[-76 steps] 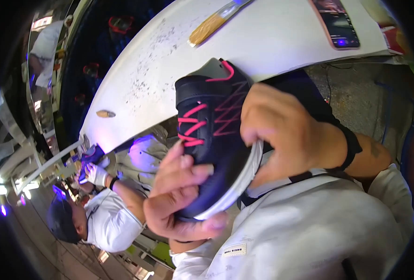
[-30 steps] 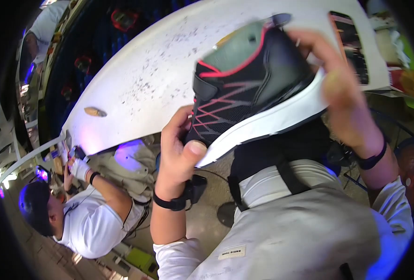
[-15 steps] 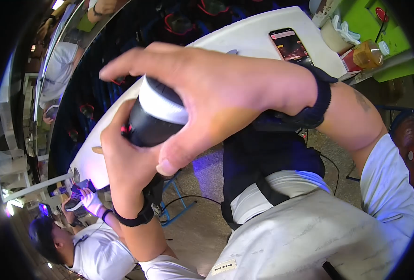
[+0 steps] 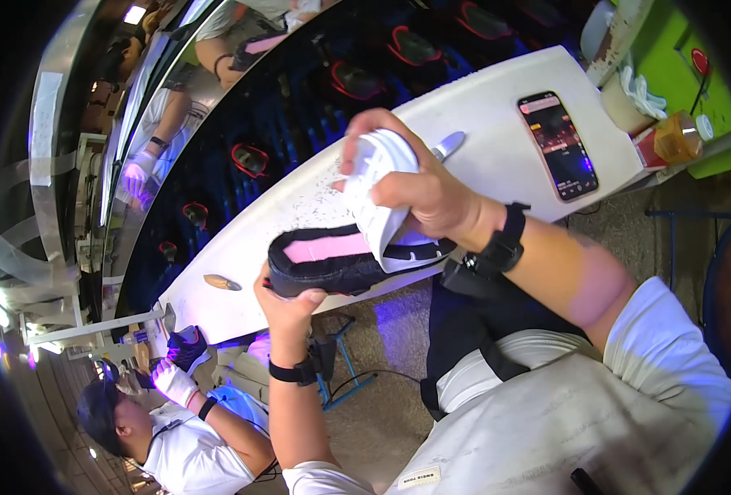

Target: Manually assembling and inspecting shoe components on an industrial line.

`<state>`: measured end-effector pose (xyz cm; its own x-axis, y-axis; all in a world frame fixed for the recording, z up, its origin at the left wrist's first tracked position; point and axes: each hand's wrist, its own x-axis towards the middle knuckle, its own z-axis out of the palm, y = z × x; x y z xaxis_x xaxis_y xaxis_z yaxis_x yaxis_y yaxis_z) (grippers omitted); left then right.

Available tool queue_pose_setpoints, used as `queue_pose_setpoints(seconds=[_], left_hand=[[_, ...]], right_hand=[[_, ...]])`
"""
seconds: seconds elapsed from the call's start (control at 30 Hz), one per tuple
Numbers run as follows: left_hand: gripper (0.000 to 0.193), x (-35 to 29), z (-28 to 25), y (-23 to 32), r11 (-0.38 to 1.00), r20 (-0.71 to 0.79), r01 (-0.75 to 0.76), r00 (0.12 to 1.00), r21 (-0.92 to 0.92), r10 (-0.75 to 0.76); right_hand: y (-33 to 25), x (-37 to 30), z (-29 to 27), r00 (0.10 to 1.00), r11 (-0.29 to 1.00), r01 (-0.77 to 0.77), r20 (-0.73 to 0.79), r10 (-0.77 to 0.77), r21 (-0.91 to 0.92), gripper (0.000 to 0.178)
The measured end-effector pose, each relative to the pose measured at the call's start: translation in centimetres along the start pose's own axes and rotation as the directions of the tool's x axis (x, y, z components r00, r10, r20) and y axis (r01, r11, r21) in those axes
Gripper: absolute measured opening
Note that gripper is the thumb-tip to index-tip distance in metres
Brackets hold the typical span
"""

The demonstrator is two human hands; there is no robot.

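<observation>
My left hand [image 4: 287, 309] is closed round one end of a black shoe upper [image 4: 316, 276], which lies with its pink underside facing up. A white shoe sole [image 4: 371, 206] is pinched in my right hand [image 4: 419, 177]. Curled upward, that sole stands apart from the pink underside at the left-hand end, while its lower end meets the upper near the right-hand end. Part of the upper's right end is hidden by the sole and my right hand. Both are held over the near edge of a white table [image 4: 497, 115].
On the table are a phone [image 4: 557, 144], a grey-blue blade-like tool [image 4: 449, 145] and a small brown-and-dark tool [image 4: 222, 282]. A jar of amber liquid [image 4: 677, 140] stands at right. Red-collared dark shoes [image 4: 415, 45] line the dark area beyond. At lower left a co-worker [image 4: 192, 445] handles a dark shoe.
The shoe has turned from end-on to lying lengthwise, pink underside showing. My right hand has moved from cupping its white part to holding the sole raised. The table and phone appear lower in view.
</observation>
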<state>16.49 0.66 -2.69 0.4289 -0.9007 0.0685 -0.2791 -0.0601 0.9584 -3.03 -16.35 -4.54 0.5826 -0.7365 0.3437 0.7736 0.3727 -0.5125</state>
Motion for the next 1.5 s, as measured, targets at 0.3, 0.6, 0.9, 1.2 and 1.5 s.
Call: queue_pose_setpoints(seconds=[0.3,0.6,0.9,1.2,1.5], left_hand=[[0.075,-2.1,1.5,4.2,0.932,0.101,-0.145,0.988,0.334,0.117],[0.061,1.8,7.5,12.7,0.571,0.347,-0.504,0.863,0.648,0.368],[0.063,5.5,10.1,13.0,0.572,0.328,-0.516,0.854,0.638,0.404],[0.074,-3.2,6.7,5.8,0.89,-0.077,-0.411,0.898,0.198,0.432],[0.103,-11.1,2.4,3.7,0.685,0.141,-0.363,0.922,0.631,0.36]], right_hand=[[-1.1,-0.4,5.4,0.948,0.857,0.039,0.291,0.131,-0.514,0.083],[-8.4,-0.1,4.2,0.896,0.624,0.126,0.358,0.263,-0.771,0.071],[-8.4,2.1,1.2,0.966,0.647,0.073,0.215,0.143,-0.759,0.027],[-5.2,-7.8,0.0,0.894,0.212,0.449,0.434,-0.115,-0.868,0.088],[-1.8,-11.0,0.2,0.953,0.042,0.241,0.245,0.177,-0.97,0.093]])
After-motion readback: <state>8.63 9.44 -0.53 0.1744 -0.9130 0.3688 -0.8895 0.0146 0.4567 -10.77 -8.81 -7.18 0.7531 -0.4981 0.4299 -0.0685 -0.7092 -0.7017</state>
